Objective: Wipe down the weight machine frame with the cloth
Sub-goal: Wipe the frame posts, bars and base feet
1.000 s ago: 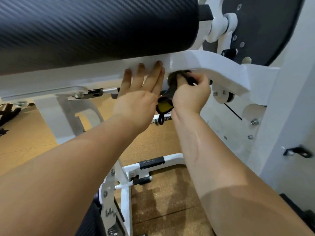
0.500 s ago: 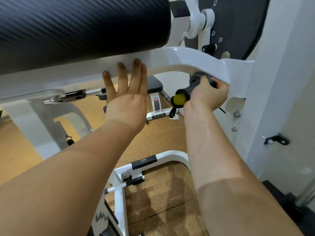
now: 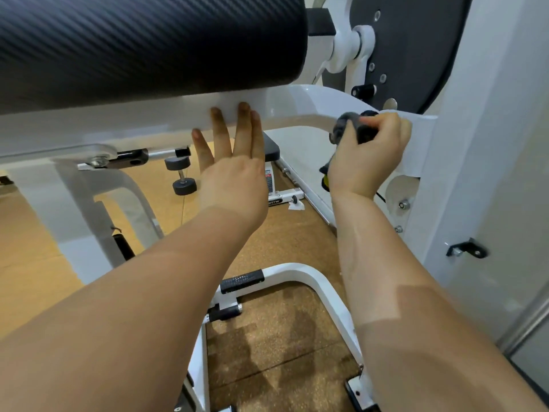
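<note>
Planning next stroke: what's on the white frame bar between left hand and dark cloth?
Head view: bare white metal frame bar between left hand and dark grey cloth.

Bright, even indoor light, with a soft sheen on the white frame (image 3: 309,104). The pad (image 3: 148,46) shades the strip just below it; faint shadows mottle the floor (image 3: 276,337). Wide-angle stretch swells the forearms (image 3: 118,322) at the edges — cloth (image 3: 344,126) and leg (image 3: 89,209) look slightly blurred.

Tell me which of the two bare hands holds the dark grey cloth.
The right hand grips the dark grey cloth; the left hand presses straight fingers flat on the white metal frame beam, holding nothing.
</note>
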